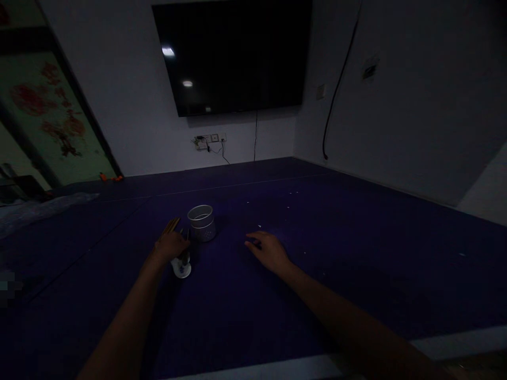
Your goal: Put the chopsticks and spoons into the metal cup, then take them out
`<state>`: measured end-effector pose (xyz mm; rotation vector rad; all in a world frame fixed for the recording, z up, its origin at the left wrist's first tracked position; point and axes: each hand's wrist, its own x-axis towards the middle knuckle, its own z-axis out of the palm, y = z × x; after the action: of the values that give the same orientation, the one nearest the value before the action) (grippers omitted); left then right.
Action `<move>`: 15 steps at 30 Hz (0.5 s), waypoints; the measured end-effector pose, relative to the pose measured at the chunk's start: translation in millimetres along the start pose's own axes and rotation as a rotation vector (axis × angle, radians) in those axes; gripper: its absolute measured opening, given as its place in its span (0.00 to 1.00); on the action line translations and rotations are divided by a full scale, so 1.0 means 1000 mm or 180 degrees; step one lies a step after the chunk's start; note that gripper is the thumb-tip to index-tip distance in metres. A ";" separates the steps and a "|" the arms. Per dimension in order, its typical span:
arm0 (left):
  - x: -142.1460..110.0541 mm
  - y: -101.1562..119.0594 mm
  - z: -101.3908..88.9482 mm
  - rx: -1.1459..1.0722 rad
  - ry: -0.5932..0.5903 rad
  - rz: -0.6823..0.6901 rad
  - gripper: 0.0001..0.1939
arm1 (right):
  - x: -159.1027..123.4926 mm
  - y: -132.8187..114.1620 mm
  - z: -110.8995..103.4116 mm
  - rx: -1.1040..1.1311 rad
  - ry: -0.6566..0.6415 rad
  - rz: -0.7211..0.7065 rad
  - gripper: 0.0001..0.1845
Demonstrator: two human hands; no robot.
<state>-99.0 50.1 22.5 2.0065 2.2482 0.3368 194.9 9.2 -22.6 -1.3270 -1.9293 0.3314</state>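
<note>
Left hand [171, 244] clenched round thin pale wooden sticks [171, 226], over a small white round-based object [181, 269] on the dark blue bench [356, 264]. Right hand [269, 250] flat, released. White cylindrical cup [202, 222] just beside; judgement: bunch sticks, align tips before moving.

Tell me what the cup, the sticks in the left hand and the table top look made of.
Cup: pale, smooth, probably plastic or ceramic; too dim to settle. Sticks: tan, matte, likely wood or bamboo. Table top: dark blue, dull, perhaps cloth or felt.
</note>
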 end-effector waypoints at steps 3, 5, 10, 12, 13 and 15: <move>-0.003 0.005 -0.002 0.0307 -0.0255 -0.0180 0.13 | 0.000 -0.001 0.000 0.0029 0.0025 -0.0020 0.14; -0.005 0.009 -0.004 0.0323 -0.0331 -0.0240 0.15 | -0.001 -0.001 -0.001 0.0058 0.0028 -0.0032 0.14; -0.010 0.018 -0.007 0.0385 -0.0252 -0.0570 0.17 | -0.001 -0.003 -0.001 0.0056 0.0010 -0.0049 0.15; -0.011 0.021 -0.006 0.0436 -0.0239 -0.0637 0.17 | -0.001 -0.003 0.000 0.0053 0.0016 -0.0054 0.14; -0.011 0.022 -0.005 0.0451 -0.0242 -0.0621 0.17 | -0.001 -0.003 0.000 0.0048 0.0015 -0.0050 0.15; -0.010 0.024 -0.003 0.0469 -0.0215 -0.0555 0.17 | -0.001 -0.002 0.000 0.0030 0.0004 -0.0032 0.15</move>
<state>-75.6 42.0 30.5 1.8363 2.4474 0.0876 193.3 7.5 -21.8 -1.3107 -1.9303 0.3342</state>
